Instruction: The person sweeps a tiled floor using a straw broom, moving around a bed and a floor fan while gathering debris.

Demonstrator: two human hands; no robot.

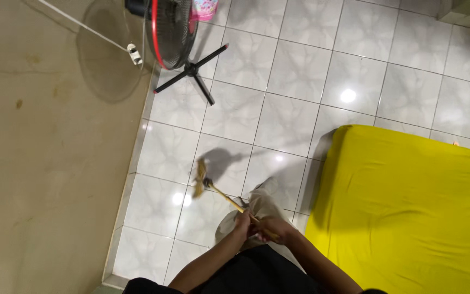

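Both my hands grip the thin wooden handle of a broom [224,197]. My left hand [242,222] holds it slightly farther along the stick, and my right hand [274,228] closes around its near end. The straw-coloured broom head [199,177] is blurred and rests on the white tiled floor [278,114] ahead of my feet. My light trousers [262,204] show below the handle.
A standing fan [171,32] with a black cross base sits at the far left by the beige wall [44,163]. A white cord and plug [134,53] run along that wall. A yellow mattress [409,212] lies on the floor to my right.
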